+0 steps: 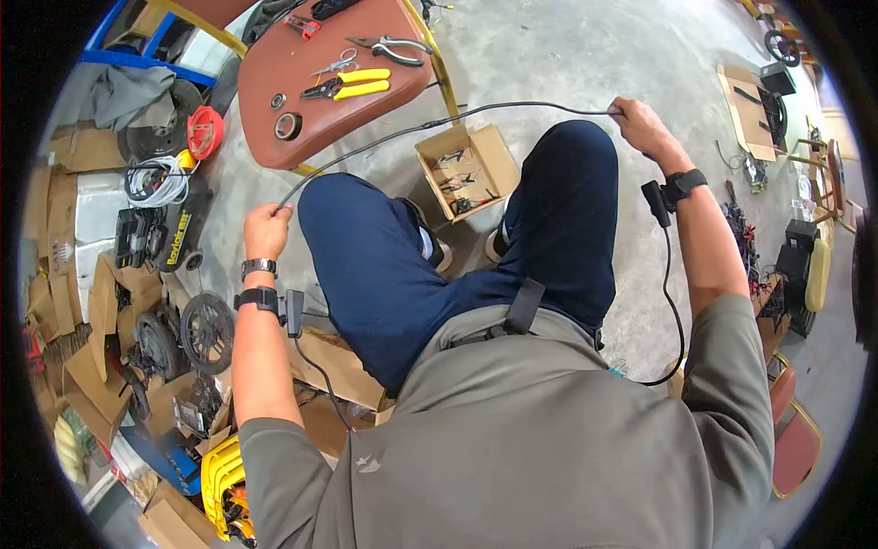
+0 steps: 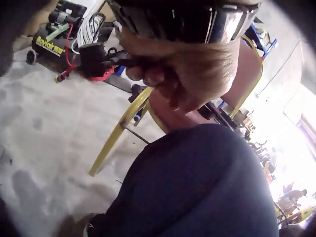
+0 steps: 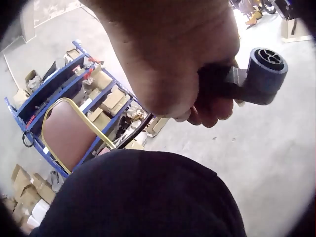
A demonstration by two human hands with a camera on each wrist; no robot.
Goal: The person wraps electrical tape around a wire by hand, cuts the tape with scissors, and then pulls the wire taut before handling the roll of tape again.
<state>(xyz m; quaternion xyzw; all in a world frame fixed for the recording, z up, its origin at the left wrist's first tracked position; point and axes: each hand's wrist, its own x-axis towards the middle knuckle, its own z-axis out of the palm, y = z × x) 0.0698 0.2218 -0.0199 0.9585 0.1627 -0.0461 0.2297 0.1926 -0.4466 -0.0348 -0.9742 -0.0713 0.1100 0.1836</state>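
A black cable point(image 1: 498, 104) arches from one hand to the other above the knees. My left hand point(image 1: 266, 231) grips one end of it beside the left knee. In the left wrist view a dark round connector point(image 2: 93, 60) sticks out past the curled fingers. The other end is held by my right hand point(image 1: 643, 125), just beyond the right knee. A cylindrical connector point(image 3: 268, 74) with a ribbed round face juts from that fist in the right wrist view. Part of each cable end is hidden inside the hands.
A brown chair seat point(image 1: 343, 91) ahead carries yellow-handled wire strippers point(image 1: 361, 85), pliers point(image 1: 398, 50), scissors point(image 1: 338, 62) and tape rolls point(image 1: 288, 126). Between the feet stands an open cardboard box point(image 1: 498, 163) with small parts. Wheels and an air compressor point(image 1: 174, 233) crowd the left.
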